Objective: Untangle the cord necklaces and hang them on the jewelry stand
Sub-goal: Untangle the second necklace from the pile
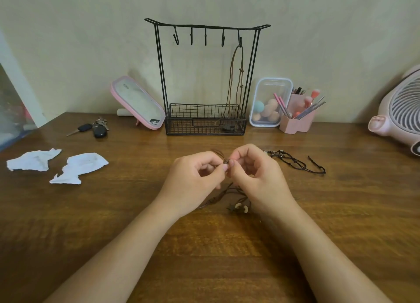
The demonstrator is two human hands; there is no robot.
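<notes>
Currently untangling: left hand (pixel 195 173) and right hand (pixel 254 175) both pinch the brown cord (pixel 236 191) at a knot, with the rest trailing on the tabletop (pixel 113 211). Next probably: tease the knot loose, then lift to the stand (pixel 205 80), where the left hooks are free. Room ahead looks open. A dark necklace (pixel 293 163) lies just to the right.
</notes>
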